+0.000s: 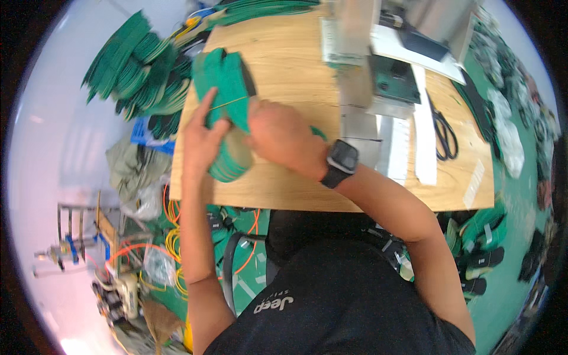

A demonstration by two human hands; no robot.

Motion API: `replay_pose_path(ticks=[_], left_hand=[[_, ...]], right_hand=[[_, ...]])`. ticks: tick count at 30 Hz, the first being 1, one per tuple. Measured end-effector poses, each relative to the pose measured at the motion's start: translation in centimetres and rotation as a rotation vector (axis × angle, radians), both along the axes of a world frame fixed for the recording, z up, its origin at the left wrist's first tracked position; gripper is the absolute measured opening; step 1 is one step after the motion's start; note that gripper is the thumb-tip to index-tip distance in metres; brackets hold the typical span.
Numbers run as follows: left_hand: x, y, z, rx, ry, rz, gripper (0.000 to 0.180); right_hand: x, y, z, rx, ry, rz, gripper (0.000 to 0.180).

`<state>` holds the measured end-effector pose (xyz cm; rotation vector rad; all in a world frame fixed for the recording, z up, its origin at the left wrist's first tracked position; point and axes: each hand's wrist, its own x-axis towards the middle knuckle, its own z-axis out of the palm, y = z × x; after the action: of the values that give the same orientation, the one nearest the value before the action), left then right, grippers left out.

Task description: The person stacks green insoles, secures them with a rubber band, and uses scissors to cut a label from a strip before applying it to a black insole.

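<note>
A bundle of green insoles (222,71) lies on the left part of the wooden table, with a beige face (238,155) showing at its near end. A thin yellow band (228,105) crosses the bundle. My left hand (204,139) grips its left side, thumb and forefinger on top near the band. My right hand (281,131), slightly blurred, is closed at the bundle's right edge, where the band reaches it; its fingertips are partly hidden. Beyond my right knuckles a small green piece (319,133) shows; I cannot tell whether it is held. A dark watch is on my right wrist.
Tall stacks of green insoles (133,65) stand left of the table (284,53). A machine with a metal plate (393,80) occupies the right side, beside white strips (425,148) and black scissors (445,133). Orange and yellow hoses (173,242) lie on the floor at left.
</note>
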<state>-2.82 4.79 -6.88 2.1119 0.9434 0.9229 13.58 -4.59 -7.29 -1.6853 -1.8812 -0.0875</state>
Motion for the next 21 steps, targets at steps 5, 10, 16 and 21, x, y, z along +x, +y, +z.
replay_pose_path(ticks=[5, 10, 16, 21], left_hand=[[1.9, 8.1, 0.2, -0.115, 0.008, 0.003, 0.051], [4.3, 13.8, -0.2, 0.031, 0.172, 0.036, 0.054], [6.7, 8.6, 6.2, 0.348, 0.375, -0.357, 0.067], [6.3, -5.4, 8.7, 0.538, 0.738, -0.864, 0.069]], right_hand=[[1.7, -3.9, 2.7, -0.214, 0.064, 0.013, 0.044], [2.0, -11.1, 3.4, -0.338, 0.070, 0.014, 0.043], [3.0, -12.4, 1.4, -0.297, 0.129, -0.069, 0.040], [3.3, -12.4, 1.2, -0.294, 0.161, 0.037, 0.053]])
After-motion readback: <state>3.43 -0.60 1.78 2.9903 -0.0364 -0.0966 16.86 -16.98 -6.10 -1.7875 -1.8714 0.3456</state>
